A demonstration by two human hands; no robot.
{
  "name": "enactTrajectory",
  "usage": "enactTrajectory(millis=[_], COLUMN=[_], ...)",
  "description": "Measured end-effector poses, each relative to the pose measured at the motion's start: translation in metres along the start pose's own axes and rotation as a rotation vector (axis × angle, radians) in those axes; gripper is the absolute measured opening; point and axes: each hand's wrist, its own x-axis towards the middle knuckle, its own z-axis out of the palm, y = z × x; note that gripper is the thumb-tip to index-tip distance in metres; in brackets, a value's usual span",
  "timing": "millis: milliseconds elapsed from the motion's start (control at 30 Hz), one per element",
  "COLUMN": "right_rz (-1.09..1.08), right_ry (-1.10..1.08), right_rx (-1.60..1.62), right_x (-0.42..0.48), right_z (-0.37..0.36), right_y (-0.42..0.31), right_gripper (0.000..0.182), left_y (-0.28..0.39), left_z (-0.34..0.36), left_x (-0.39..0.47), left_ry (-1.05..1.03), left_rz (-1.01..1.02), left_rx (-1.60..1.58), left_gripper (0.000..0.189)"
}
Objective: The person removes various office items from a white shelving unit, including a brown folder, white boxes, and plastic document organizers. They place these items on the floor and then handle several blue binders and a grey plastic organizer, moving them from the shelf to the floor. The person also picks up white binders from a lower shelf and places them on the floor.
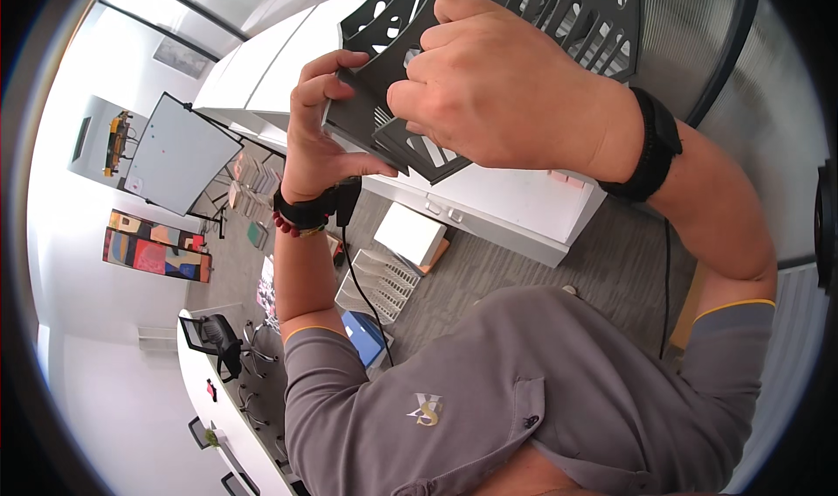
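A dark grey plastic file rack [592, 21] with slotted panels is held up at the top of the view, above a white cabinet. My left hand [317, 126] grips its left corner, fingers on the outer side and thumb along the lower edge. My right hand [484, 83] has its fingers curled over a panel of the rack, just right of my left hand; its fingertips and thumb are largely hidden. Both wrists wear black bands, and a black cable runs down from the left one.
White cabinets [517, 198] stand beneath and behind the rack. On the carpeted floor are a white slotted file rack [380, 285], a white box [410, 233], a blue folder [362, 339] and stacks of books [252, 185]. Farther left stand a whiteboard [180, 155] and an office chair [219, 339].
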Motion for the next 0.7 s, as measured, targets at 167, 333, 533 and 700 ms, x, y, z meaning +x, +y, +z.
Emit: enactTrajectory(millis=[167, 333, 533, 700], right_rz=[0.005, -0.015, -0.006, 0.01], right_ry=[-0.05, -0.081, -0.121, -0.11], right_rx=[0.042, 0.049, 0.056, 0.103], right_x=[-0.007, -0.006, -0.009, -0.008], right_z=[0.003, 0.002, -0.001, -0.01], right_y=[-0.002, -0.003, -0.004, -0.003], right_gripper=[0.014, 0.014, 0.017, 0.017], left_y=[0.001, 0.005, 0.013, 0.017], left_z=[-0.003, -0.009, -0.02, -0.023], left_x=[-0.002, 0.002, 0.021, 0.032], left_ry=[-0.071, -0.129, -0.209, -0.204], left_rz=[-0.096, -0.122, -0.094, -0.086], left_rx=[-0.051, -0.055, 0.094, 0.088], left_gripper=[0.089, 0.081, 0.067, 0.065])
